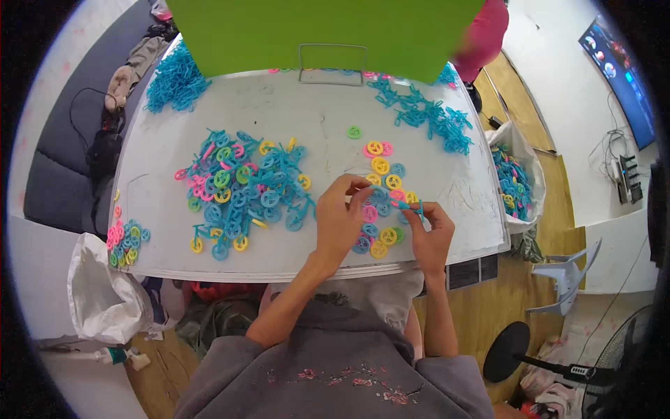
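My left hand (340,213) is closed in a pinch at the edge of a blue spoked wheel (379,195), above a loose pile of small plastic wheels. Just to its right, my right hand (432,236) pinches a small blue plastic frame piece (421,211), which has a pink part at its left end. The two held pieces come close together; whether they touch I cannot tell. Yellow wheels (380,165), pink, blue and green ones lie under and around my fingers. A single green wheel (354,132) lies farther back.
To the left spreads a large heap of blue pieces with coloured wheels (262,188). Blue frame pieces are piled at far left (176,80) and far right (436,119). A green board (321,35) stands across the back. White sacks (105,293) flank the table; a fan (621,356) stands lower right.
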### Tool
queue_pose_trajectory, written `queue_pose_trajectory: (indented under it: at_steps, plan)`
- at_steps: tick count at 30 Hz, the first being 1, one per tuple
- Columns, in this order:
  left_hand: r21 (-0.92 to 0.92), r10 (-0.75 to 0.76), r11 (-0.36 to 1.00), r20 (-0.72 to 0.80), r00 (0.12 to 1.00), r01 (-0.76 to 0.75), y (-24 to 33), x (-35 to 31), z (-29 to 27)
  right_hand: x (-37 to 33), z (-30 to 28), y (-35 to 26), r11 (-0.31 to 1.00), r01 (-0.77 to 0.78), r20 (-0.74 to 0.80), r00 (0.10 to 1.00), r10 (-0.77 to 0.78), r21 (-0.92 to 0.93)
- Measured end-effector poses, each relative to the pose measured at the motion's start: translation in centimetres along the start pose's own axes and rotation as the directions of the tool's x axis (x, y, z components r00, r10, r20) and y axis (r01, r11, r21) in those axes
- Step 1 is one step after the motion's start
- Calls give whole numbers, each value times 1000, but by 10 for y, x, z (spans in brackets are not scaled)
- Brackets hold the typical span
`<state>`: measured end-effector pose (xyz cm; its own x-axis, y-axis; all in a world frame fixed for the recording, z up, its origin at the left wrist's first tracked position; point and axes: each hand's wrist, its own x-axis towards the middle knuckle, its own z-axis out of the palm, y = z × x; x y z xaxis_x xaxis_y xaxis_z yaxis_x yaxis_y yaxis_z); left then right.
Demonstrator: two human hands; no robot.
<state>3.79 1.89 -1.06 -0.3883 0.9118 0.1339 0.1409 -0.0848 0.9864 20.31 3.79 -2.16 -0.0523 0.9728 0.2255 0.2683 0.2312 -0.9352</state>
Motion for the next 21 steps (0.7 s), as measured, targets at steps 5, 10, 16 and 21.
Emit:
queue_pose_trajectory:
  at_steps: [5,10,16,21]
  plan:
    - [117,81,990,8,997,-81,-5,2,0,1,1,1,999,-47,-11,999,47,21]
    - [-285,-153,938,166,974,196,3,1,-8,1,1,-4,996,-65,69,996,60,67]
    - [-379,-212,867,306,928,323,1,-6,-11,0,4,-6,997,-47,116,992,40,61]
    - [-404,-253,836,314,915,370,1,-7,-8,-2,3,-12,994,-81,140,988,69,79]
